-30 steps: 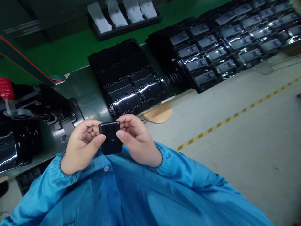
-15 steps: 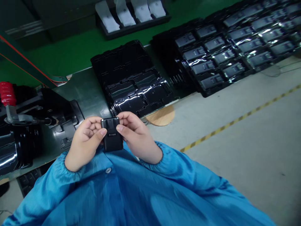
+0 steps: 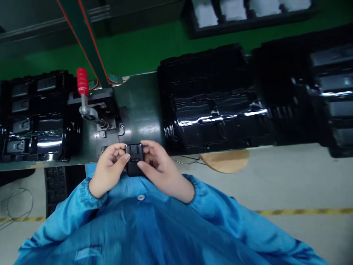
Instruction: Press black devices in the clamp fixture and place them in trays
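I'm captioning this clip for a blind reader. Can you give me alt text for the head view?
Both hands, left hand and right hand, hold a small black block in front of a blue smock. Behind them a bench carries a red-handled clamp and black trays.

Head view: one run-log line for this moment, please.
left hand + right hand: hold small black plastic block | above blue sleeves | red-handled clamp beyond

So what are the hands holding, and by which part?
Both hands, left hand and right hand, hold a small black block by its side edges.
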### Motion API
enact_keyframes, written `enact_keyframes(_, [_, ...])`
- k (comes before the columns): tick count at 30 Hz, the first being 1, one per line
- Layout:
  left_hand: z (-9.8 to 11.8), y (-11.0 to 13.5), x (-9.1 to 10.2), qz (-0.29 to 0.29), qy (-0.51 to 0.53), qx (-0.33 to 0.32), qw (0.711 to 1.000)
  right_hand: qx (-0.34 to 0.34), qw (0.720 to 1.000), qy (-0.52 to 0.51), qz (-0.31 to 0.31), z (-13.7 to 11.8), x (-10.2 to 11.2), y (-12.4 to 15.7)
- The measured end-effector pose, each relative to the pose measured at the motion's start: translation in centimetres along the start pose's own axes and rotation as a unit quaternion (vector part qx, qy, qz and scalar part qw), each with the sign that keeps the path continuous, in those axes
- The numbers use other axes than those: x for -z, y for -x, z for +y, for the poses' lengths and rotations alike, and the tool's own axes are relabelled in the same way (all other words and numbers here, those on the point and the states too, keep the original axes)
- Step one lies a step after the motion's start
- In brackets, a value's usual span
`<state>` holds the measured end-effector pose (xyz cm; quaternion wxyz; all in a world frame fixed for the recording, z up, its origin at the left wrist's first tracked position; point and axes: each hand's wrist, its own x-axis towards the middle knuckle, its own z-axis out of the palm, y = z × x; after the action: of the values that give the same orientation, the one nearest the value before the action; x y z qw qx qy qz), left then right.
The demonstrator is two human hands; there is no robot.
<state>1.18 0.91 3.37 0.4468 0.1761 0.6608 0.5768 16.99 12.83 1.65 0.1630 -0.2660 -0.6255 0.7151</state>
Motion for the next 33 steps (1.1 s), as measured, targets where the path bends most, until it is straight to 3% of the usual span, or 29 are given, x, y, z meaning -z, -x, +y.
enact_keyframes(2, [-0.5,0.3,1.5,0.042,-0.007,-0.007,0.999,0.047,0.991,0.116,-0.056,0.4,-1.2,-0.6])
enact_keyframes(5, [-0.9,0.1,3.7,0.099,-0.026,-0.025,0.994,0.110,0.948,0.273,-0.124,0.7,-2.6,-2.2])
enact_keyframes(11, [-1.9,-2.4,6.6,0.122,-0.139,-0.050,0.981,0.152,0.870,0.444,-0.150,1.5,-3.9,-5.6])
enact_keyframes(17, [-2.7,-3.6,7.3,0.079,-0.373,-0.133,0.915,0.155,0.826,0.521,-0.147,2.2,-3.6,-6.8])
enact_keyframes(26, [-3.9,-4.0,7.6,0.134,-0.383,-0.195,0.893,0.192,0.781,0.578,-0.136,3.2,-3.8,-8.1])
enact_keyframes(33, [-4.6,-4.1,7.9,0.128,-0.449,-0.226,0.855,0.182,0.764,0.605,-0.134,3.0,-4.0,-8.4])
